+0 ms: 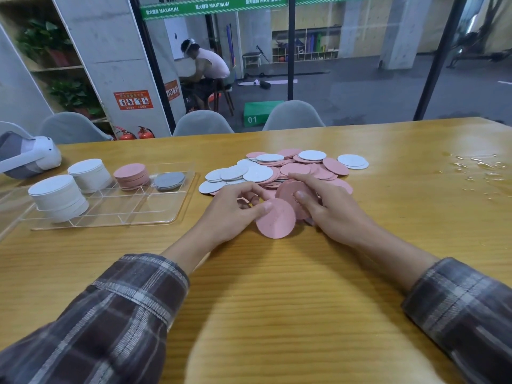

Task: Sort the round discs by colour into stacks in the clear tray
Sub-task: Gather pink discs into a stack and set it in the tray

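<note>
Our left grip point(230, 214) pinches one pink disc point(277, 223) between thumb and fingers, with the disc's lower edge down near the bench point(277, 286). Our right grip point(332, 212) is curled round tilted pink discs point(291, 189) that touch the first one; how many it holds we cannot tell.

Just beyond both grips lies the loose pile point(277, 169) of pink and white discs, overlapping too much to count. Two white ones sit at its far right end. Past the pile a band of wood runs to the bench's far edge, where three chairs point(203, 123) stand.

Left of the left grip is the clear tray point(171, 217). Its right rim is near the pile's left discs, with a narrow strip of wood between. It holds four stacks: two white stacks point(55, 195), one pink stack point(131, 176) and one low grey stack point(169, 180). Beyond the tray's left end lies a headset point(27, 156).

Well to the right of the right grip there is a shiny patch point(476, 167). Toward us, bare wood spreads between the two sleeves point(110, 314).
</note>
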Demonstrator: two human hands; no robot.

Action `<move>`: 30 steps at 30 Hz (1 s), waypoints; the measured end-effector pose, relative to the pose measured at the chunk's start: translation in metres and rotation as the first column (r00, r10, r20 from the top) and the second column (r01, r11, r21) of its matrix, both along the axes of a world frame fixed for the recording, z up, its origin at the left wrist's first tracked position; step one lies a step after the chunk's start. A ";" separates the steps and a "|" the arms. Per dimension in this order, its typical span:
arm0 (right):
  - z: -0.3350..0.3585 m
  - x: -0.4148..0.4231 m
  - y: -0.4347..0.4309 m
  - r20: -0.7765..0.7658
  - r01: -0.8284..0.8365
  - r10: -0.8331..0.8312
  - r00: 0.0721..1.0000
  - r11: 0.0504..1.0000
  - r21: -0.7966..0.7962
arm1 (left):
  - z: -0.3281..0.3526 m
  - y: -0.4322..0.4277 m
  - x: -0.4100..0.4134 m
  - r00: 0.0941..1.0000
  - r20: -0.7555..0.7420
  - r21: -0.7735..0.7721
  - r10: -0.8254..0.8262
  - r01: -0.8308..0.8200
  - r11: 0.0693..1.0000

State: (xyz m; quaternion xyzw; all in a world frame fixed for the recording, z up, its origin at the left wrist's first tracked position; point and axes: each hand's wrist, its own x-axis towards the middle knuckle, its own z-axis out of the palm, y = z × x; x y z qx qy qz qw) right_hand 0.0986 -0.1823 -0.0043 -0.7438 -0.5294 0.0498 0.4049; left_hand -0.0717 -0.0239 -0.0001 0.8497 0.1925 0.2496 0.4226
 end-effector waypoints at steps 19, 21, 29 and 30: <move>0.002 -0.002 -0.003 -0.021 -0.007 0.007 1.000 1.000 -0.013 | -0.002 -0.001 0.001 0.971 0.021 0.249 0.238 -0.236 0.939; 0.003 -0.003 -0.004 -0.019 -0.001 0.001 1.000 1.000 -0.011 | -0.005 0.011 -0.004 0.955 -0.025 0.397 0.294 -0.261 0.880; 0.004 -0.004 -0.004 -0.021 0.013 -0.013 1.000 1.000 -0.010 | 0.001 0.011 -0.010 0.920 -0.179 0.535 0.349 -0.206 0.819; 0.004 -0.004 -0.004 -0.020 0.017 -0.018 1.000 1.000 -0.009 | 0.001 0.010 -0.009 0.921 -0.177 0.549 0.347 -0.200 0.812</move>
